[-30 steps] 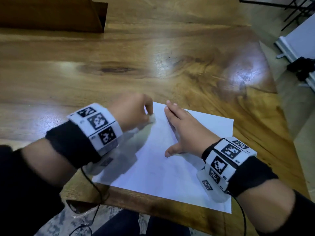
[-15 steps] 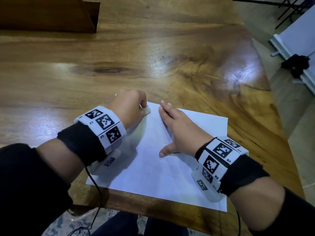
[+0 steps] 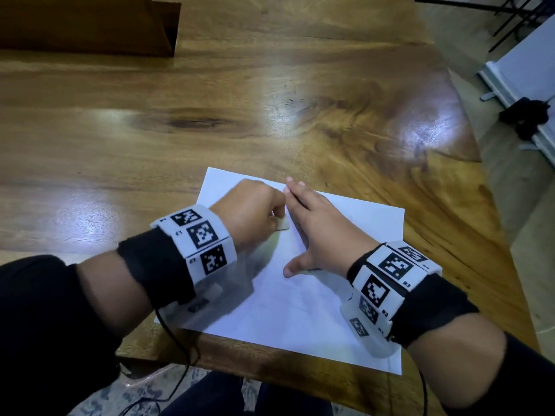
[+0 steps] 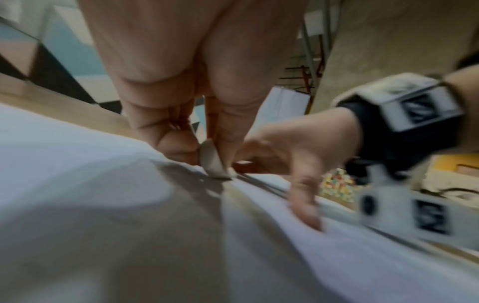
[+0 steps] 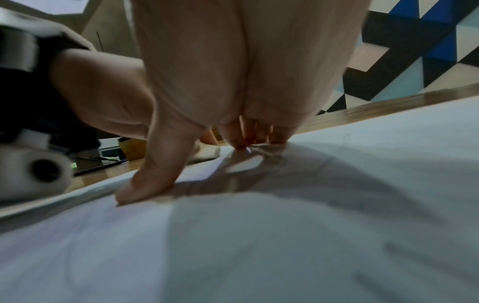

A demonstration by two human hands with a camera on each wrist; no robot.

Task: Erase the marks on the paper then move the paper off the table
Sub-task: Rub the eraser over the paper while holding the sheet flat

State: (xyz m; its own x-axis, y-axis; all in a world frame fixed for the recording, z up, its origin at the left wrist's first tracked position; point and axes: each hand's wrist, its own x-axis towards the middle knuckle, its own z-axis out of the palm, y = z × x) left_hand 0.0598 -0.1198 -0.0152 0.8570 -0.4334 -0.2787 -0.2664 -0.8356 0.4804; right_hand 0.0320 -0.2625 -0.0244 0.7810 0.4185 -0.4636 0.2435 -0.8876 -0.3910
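A white paper [image 3: 300,301] lies on the wooden table [image 3: 150,121] in the lower middle of the head view, its near edge running along the table's near edge at the bottom of the frame. The left hand [image 3: 249,211] sits over the paper's upper part, its fingers [image 4: 160,131] curled and pinching a small pale eraser [image 4: 212,162] whose lower end touches the sheet. In the head view only a sliver of the eraser shows, just below the left hand's knuckles.

The right hand [image 3: 321,229] lies flat on the paper just right of the left hand, fingers straight and close together, pointing toward the upper left of the frame, thumb spread out toward the bottom. Its fingertips [image 5: 241,141] and thumb press on the sheet, holding nothing. The two hands nearly touch at the fingertips.

Faint lines on the paper near the right thumb in the right wrist view may be pencil marks, but the blur makes that unsure.

Both wrists wear white bands with black square codes over black sleeves. A dark wooden stand [image 3: 90,25] sits in the upper left of the head view, well apart from the paper.
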